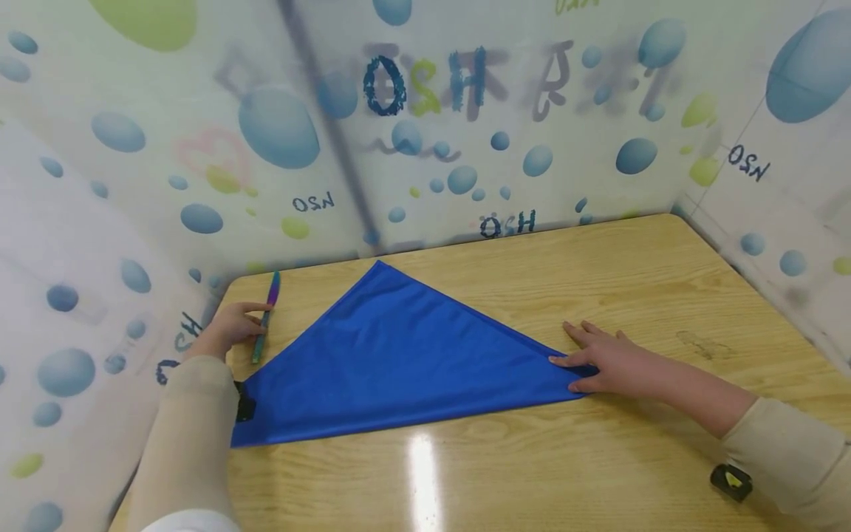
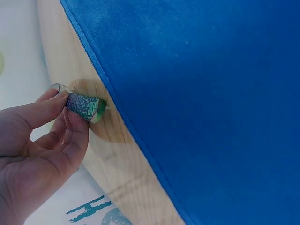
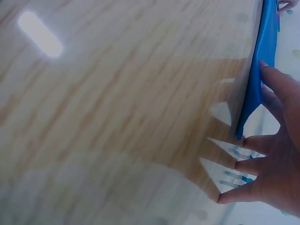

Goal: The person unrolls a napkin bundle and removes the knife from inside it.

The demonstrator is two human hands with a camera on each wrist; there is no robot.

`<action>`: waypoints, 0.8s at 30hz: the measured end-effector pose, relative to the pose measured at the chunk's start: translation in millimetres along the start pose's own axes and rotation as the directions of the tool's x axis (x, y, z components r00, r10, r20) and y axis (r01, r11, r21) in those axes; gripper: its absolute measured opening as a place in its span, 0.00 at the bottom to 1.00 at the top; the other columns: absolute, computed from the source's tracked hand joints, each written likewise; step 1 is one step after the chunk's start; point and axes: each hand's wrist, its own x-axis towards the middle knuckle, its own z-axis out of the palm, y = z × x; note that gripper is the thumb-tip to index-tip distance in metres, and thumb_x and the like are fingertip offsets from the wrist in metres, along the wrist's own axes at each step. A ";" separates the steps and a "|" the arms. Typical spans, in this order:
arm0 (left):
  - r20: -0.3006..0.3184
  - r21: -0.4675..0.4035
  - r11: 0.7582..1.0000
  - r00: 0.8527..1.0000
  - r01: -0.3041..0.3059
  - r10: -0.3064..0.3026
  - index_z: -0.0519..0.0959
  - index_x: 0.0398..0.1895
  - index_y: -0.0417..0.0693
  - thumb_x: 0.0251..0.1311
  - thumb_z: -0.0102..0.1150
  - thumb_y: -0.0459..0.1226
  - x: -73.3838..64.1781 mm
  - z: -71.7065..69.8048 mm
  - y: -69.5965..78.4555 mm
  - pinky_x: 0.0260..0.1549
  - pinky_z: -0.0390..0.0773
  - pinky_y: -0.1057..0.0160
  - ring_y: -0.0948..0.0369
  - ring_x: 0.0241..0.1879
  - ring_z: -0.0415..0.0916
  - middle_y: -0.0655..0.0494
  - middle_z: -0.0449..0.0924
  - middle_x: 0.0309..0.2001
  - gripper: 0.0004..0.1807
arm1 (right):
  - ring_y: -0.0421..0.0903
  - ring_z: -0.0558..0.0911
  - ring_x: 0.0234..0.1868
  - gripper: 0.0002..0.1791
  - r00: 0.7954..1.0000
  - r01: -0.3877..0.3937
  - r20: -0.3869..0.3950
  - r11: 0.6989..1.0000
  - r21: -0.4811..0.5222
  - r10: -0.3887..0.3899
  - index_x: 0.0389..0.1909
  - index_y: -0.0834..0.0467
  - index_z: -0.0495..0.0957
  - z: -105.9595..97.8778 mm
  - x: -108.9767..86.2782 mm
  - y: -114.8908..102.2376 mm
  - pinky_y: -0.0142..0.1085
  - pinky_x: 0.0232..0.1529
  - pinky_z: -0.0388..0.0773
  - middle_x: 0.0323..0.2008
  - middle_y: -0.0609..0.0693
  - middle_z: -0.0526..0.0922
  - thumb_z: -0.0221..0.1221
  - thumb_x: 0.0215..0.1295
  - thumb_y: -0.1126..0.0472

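A shiny blue cloth (image 1: 399, 355), folded into a triangle, lies on the wooden table with its point toward the back wall. Left of it, my left hand (image 1: 233, 325) pinches a slim rainbow-coloured table knife (image 1: 258, 349) between thumb and fingers. The left wrist view shows the textured teal end of the knife (image 2: 84, 107), just beside the cloth's hemmed edge. At the cloth's right corner rests my right hand (image 1: 614, 362), fingers spread. In the right wrist view, its thumb touches the cloth's front edge (image 3: 253, 89) while other fingertips meet the table beyond the corner.
The pale wooden table (image 1: 499, 451) is bounded by a wall covering (image 1: 425, 148) with bubbles and lettering at the back and sides. Black wrist devices show near the left wrist (image 1: 244, 403) and under the right sleeve (image 1: 731, 482). Light glares off the table's front.
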 end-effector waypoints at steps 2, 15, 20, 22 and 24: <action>-0.001 0.004 1.000 1.000 0.004 -0.004 0.59 0.63 0.36 0.57 0.49 0.26 -0.7 0.4 1.4 0.38 0.75 0.61 0.50 0.42 0.70 0.27 0.59 0.55 0.28 | 0.65 0.42 0.65 0.28 1.000 0.001 0.001 1.000 0.004 -0.001 0.58 0.44 0.70 -0.1 -0.5 -0.1 0.67 0.53 0.43 0.67 0.62 0.46 0.55 0.56 0.40; -0.057 0.083 0.997 0.998 -0.006 0.011 0.62 0.61 0.33 0.56 0.53 0.27 0.7 0.1 -2.3 0.37 0.76 0.59 0.52 0.37 0.74 0.27 0.65 0.50 0.27 | 0.66 0.42 0.65 0.29 1.000 0.017 -0.009 1.000 -0.017 -0.017 0.58 0.43 0.69 2.3 4.5 3.4 0.67 0.53 0.44 0.67 0.61 0.45 0.54 0.55 0.38; -0.107 0.187 0.981 0.992 -0.052 0.073 0.61 0.59 0.31 0.56 0.54 0.33 -1.9 -2.1 -1.5 0.38 0.75 0.54 0.45 0.41 0.73 0.27 0.67 0.49 0.28 | 0.65 0.43 0.65 0.28 1.000 0.020 -0.019 0.999 -0.031 -0.021 0.57 0.43 0.70 1.1 9.0 2.7 0.67 0.54 0.42 0.67 0.61 0.46 0.55 0.55 0.40; -0.121 0.229 0.971 0.988 -0.070 0.099 0.61 0.59 0.31 0.57 0.53 0.35 -3.9 -2.5 1.4 0.39 0.74 0.51 0.42 0.44 0.71 0.28 0.67 0.49 0.28 | 0.65 0.43 0.65 0.28 1.000 0.020 -0.022 0.999 -0.042 -0.021 0.57 0.43 0.70 0.4 10.6 2.3 0.67 0.54 0.41 0.67 0.62 0.47 0.56 0.55 0.40; -0.116 0.249 0.965 0.986 -0.084 0.116 0.61 0.59 0.32 0.59 0.51 0.37 -6.3 -2.9 5.1 0.41 0.72 0.48 0.40 0.46 0.69 0.28 0.66 0.50 0.27 | 0.64 0.44 0.65 0.28 1.000 0.021 -0.020 0.999 -0.050 -0.022 0.58 0.43 0.70 0.1 12.2 2.4 0.67 0.54 0.40 0.67 0.62 0.47 0.56 0.55 0.40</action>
